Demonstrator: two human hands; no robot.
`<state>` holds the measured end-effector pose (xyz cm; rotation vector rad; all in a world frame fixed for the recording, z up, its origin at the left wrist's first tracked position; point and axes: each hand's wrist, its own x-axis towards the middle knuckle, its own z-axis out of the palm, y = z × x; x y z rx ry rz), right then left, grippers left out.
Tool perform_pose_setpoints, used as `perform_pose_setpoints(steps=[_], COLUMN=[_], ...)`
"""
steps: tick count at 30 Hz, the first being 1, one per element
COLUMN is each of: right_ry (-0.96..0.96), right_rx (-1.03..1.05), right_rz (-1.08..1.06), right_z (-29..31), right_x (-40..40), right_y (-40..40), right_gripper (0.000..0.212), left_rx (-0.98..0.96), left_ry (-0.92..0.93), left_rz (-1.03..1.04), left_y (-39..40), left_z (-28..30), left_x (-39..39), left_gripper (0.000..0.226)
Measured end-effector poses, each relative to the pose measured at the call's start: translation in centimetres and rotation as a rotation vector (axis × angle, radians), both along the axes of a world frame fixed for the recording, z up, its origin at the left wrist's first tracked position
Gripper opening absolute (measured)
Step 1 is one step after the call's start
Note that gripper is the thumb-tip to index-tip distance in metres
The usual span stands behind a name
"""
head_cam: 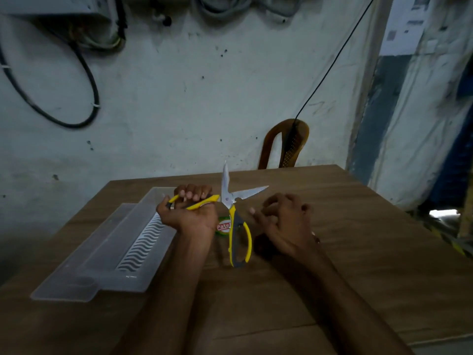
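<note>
Yellow-and-grey scissors [231,201] hang in the air above the wooden table [332,252], blades spread wide apart. My left hand [190,208], palm up, grips one yellow handle. The other handle loop [240,242] dangles down freely. My right hand [281,221] hovers just right of the scissors with fingers loosely curled, holding nothing. A small round green item with a red-and-white label [222,226] lies on the table behind the hanging handle, partly hidden.
A long translucent plastic tray [89,262] with a wavy-patterned insert lies on the table's left side. A brown plastic chair [286,147] stands behind the table's far edge. A stained wall with cables is behind.
</note>
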<state>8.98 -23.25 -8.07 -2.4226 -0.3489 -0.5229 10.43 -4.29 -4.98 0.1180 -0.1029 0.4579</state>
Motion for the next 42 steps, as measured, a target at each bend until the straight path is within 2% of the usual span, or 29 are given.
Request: perform_pose_setpoints(steps=[1,2,5,9,12,14,17,19,21,23,25,27,28,30,32,34,37,39,42], right_ry=[-0.057,-0.032,0.342,0.414,0.371,0.383,0.524,0.548,0.548,0.544,0.568,0.619,0.647,0.676,0.654,0.575,0.482,0.430,0.379], right_rx=[0.069,0.204,0.668,0.955,1.017,0.970,0.941,1.036,1.239,1.454,1.568,1.574,1.565,1.529,1.438,1.292,1.160,1.097,1.045], right_rz=[0.086,0.206,0.507,0.413,0.360,0.330,0.381,0.469,0.597,0.723,0.755,0.736,0.731,0.771,0.793,0.744,0.678,0.624,0.540], right_z=[0.1,0.2,0.5,0.6,2.5,4.2,4.7,4.2,3.1,2.3,1.8,1.6,1.6,1.8,1.6,1.3,0.9,1.1,1.3], right_x=[-0.7,-1.3,-2.5,-1.0,0.6,1.0,1.8,1.9,2.3,2.8,3.0,3.0,2.9,2.9,3.1,3.2,3.5,3.7,3.8], right_y=[0.5,0.9,3.4,5.0,4.7,4.4,4.1,3.8,3.6,3.5,3.5,3.2,3.0,2.7,2.4,2.0,1.5,1.4,1.5], right_gripper=[0.044,0.041,0.030,0.021,0.035,0.050,0.063,0.066,0.069,0.058,0.058,0.051,0.046,0.047,0.059,0.052,0.038,0.037,0.033], left_rx=[-0.012,-0.028,-0.030,0.141,0.305,0.554,1.086,1.367,1.485,1.582,1.672,1.658,1.623,1.588,1.622,1.679,1.683,1.618,1.507], left_ry=[-0.007,-0.014,-0.011,-0.085,-0.090,-0.146,-0.263,-0.309,-0.339,-0.389,-0.441,-0.449,-0.383,-0.115,0.097,0.183,0.226,0.222,0.248], left_rz=[0.028,0.052,0.067,-0.050,-0.063,0.037,0.331,0.460,0.485,0.516,0.510,0.582,0.663,0.803,0.732,0.626,0.468,0.376,0.391], left_y=[0.1,0.2,0.3,-0.3,-1.7,-2.7,-3.8,-4.6,-5.2,-5.2,-5.0,-5.1,-5.2,-5.3,-5.2,-5.0,-5.3,-5.5,-5.7], left_z=[0.1,0.1,0.3,0.9,1.0,1.1,0.5,-0.4,-1.3,-2.2,-2.2,-2.0,-1.8,-1.5,-1.6,-2.3,-2.8,-2.7,-2.8], left_x=[0.0,0.1,0.1,-0.3,-0.3,-0.5,-1.2,-1.5,-1.4,-1.3,-1.8,-2.4,-2.5,-1.8,-1.1,-0.6,-0.4,-0.4,-0.2], left_gripper=[0.031,0.033,0.035,0.019,0.051,0.070,0.072,0.078,0.086,0.086,0.082,0.066,0.058,0.050,0.049,0.053,0.054,0.043,0.033])
